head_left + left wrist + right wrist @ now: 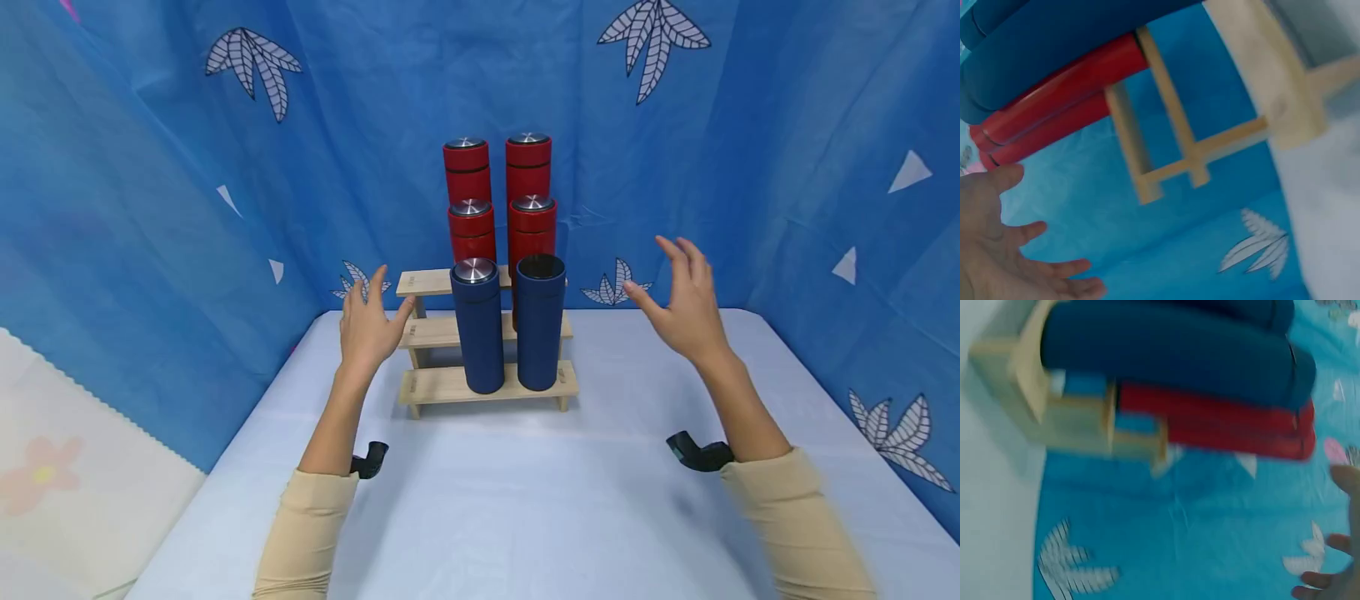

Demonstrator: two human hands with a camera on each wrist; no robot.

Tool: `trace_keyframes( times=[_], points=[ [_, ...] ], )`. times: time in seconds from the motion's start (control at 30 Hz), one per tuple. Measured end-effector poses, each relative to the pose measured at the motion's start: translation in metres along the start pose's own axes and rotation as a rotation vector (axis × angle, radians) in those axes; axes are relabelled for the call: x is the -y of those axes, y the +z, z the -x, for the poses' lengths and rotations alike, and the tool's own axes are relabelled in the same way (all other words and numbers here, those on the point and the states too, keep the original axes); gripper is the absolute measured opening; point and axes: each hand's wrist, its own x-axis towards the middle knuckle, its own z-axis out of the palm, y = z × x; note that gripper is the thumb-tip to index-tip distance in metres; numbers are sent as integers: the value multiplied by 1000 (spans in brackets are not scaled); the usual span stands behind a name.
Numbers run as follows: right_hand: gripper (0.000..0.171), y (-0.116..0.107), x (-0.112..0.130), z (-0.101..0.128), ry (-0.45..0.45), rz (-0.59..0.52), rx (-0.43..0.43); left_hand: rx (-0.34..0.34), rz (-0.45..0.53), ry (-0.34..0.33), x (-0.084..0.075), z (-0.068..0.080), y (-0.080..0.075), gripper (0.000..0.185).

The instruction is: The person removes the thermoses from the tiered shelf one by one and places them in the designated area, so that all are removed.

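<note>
Two open hands, left (367, 327) and right (686, 308), grip nothing beside unlabelled bottles (477, 325).

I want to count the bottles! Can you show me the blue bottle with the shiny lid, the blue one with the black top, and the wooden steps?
blue bottle with the shiny lid (480, 333), head view, body.
blue bottle with the black top (540, 329), head view, body.
wooden steps (438, 385), head view, bare bottom step.
</note>
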Motion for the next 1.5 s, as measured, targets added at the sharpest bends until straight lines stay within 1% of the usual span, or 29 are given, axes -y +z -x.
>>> trace_keyframes(
  times=[0.03,0.13,0.17,0.23,0.27,0.33,0.43,0.57,0.73,0.87,1.0,1.07,1.2,1.37,1.5],
  points=[
    [75,7,5,1,-20,-54,-45,-26,40,-4,2,-1,4,66],
    [72,31,19,6,-86,-205,-179,-115,206,-16,14,-4,22,55],
    [72,39,22,7,-107,-245,-216,-144,268,-25,19,-5,30,52],
    [72,55,30,11,-140,-315,-269,-180,400,-53,29,-7,44,47],
    [73,62,34,13,-153,-343,-285,-186,457,-73,34,-8,51,46],
    [74,76,42,18,-176,-395,-286,-183,539,-123,42,-8,63,44],
    [76,94,49,24,-188,-452,-251,-142,609,-185,51,-8,77,42],
    [79,115,51,32,-175,-464,-185,-69,659,-227,57,-7,89,43],
    [89,137,48,43,-137,-427,-115,-8,714,-240,65,-2,100,44],
    [97,150,43,49,-128,-407,-94,15,733,-210,72,2,107,45],
    [104,160,37,52,-142,-388,-97,24,729,-172,76,3,112,44],
    [105,162,35,53,-150,-385,-106,30,729,-164,77,3,114,43],
    [104,159,32,53,-149,-393,-118,51,727,-169,77,1,115,43],
    [106,149,27,57,-156,-383,-124,63,715,-174,78,-1,115,41],
    [107,136,15,64,-190,-348,-164,71,718,-176,78,1,115,41]
  ],
)
